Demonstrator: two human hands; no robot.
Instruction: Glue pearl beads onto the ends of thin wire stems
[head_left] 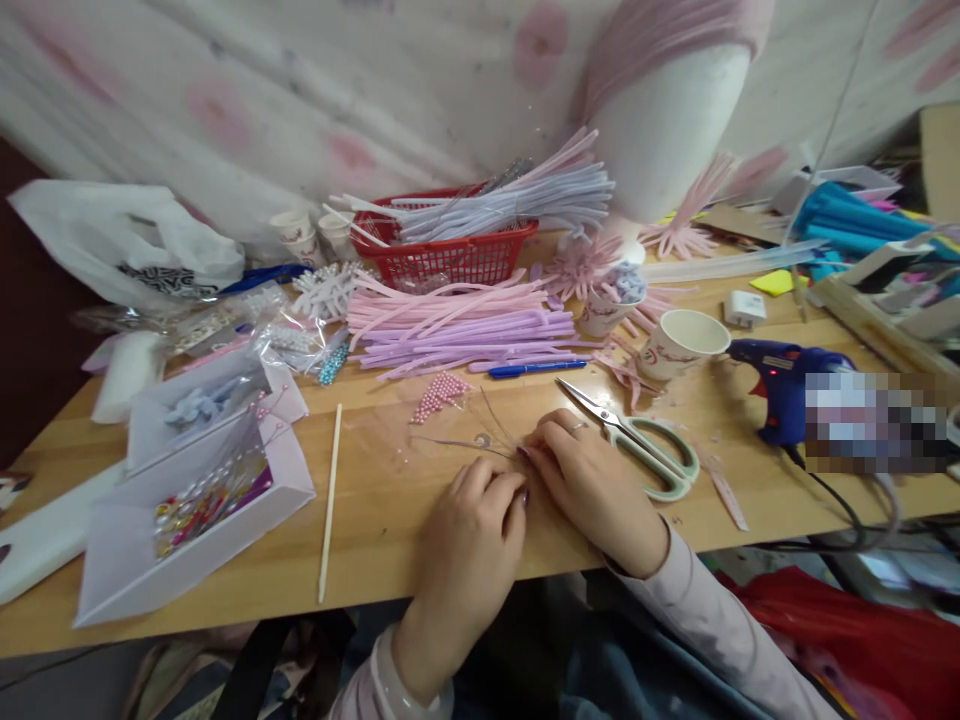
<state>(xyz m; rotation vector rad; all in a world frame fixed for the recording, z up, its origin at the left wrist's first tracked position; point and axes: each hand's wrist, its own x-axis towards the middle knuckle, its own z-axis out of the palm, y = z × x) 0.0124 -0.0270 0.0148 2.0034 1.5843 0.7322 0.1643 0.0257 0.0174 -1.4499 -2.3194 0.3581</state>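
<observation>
My right hand (592, 485) is pinched near the table's front edge. Out from its fingertips toward the back left run thin, dark strands that look like wire (457, 443). Close beside it, my left hand (476, 525) has its fingers curled and thumb pressed in; whatever is between them is hidden. Just beyond the hands, pink beads (441, 398) lie in a small heap on clear plastic film. Scissors (652, 452) with pale green handles rest by my right hand, blades pointing to the back left.
White boxes (292, 470) with beaded pins and small parts stand left of a white stick (330, 500). Pink and purple fuzzy stems (457, 325) lie before a red basket (450, 258). A blue pen (536, 369), a paper cup (686, 345) and a blue glue gun (784, 385) are further right.
</observation>
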